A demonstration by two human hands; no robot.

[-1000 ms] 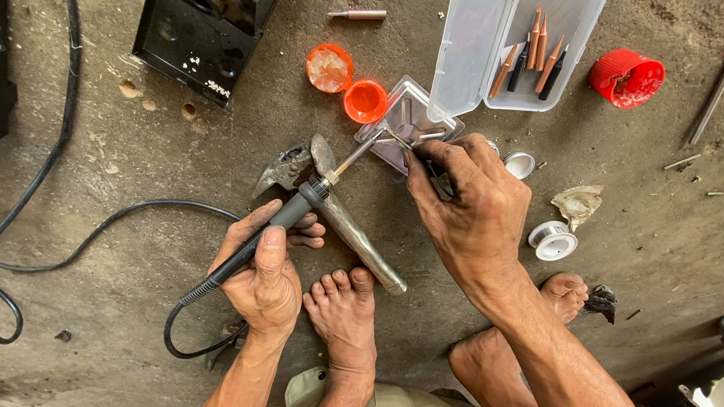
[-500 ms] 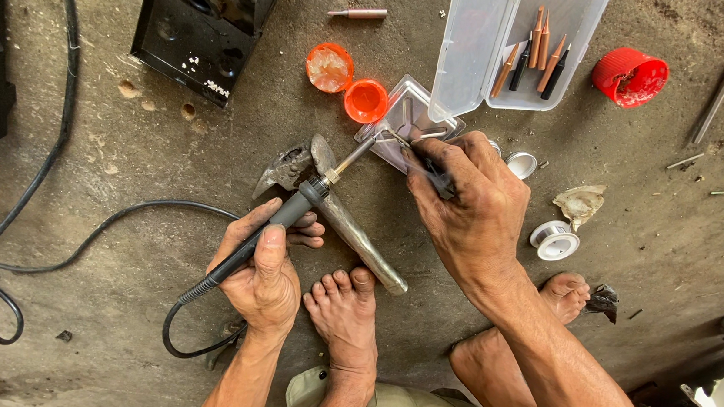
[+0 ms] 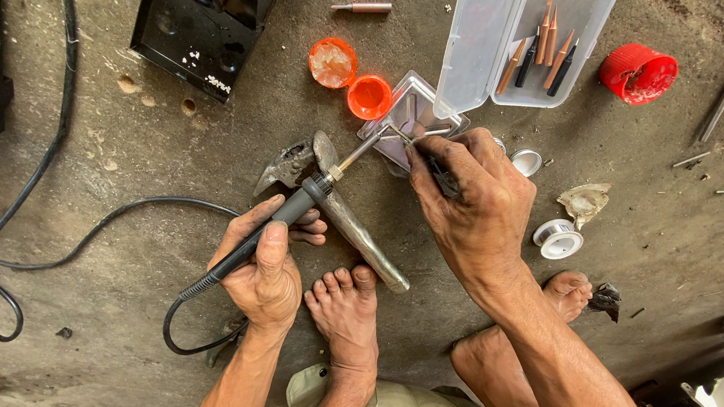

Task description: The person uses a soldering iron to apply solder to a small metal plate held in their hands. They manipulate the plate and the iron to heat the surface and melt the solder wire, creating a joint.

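Your left hand (image 3: 264,269) is clenched around the black handle of a corded soldering iron (image 3: 291,210), thumb laid along the grip, with its metal tip slanting up and to the right to the small clear square plastic tray (image 3: 405,111) on the concrete floor (image 3: 166,151). Your right hand (image 3: 471,204) comes in from the other side, its fingers (image 3: 427,152) pinched on a thin dark tool (image 3: 443,177) whose end meets the iron's tip over that tray; what lies under the tips is too small to tell.

Beneath the iron lies a flat grey metal bar (image 3: 359,234), slanting from the tray towards your left foot (image 3: 345,302). Just left of the tray sit two small round orange lids (image 3: 369,97). Touching the tray's upper right corner is an open clear plastic box (image 3: 525,39) with spare copper and dark iron tips inside. A red ribbed cap (image 3: 637,73) lies to its right. Near your right wrist rests a small white spool (image 3: 558,238), and a black boxy unit (image 3: 209,7) stands at upper left, with the iron's black cable (image 3: 52,255) looping across the floor.
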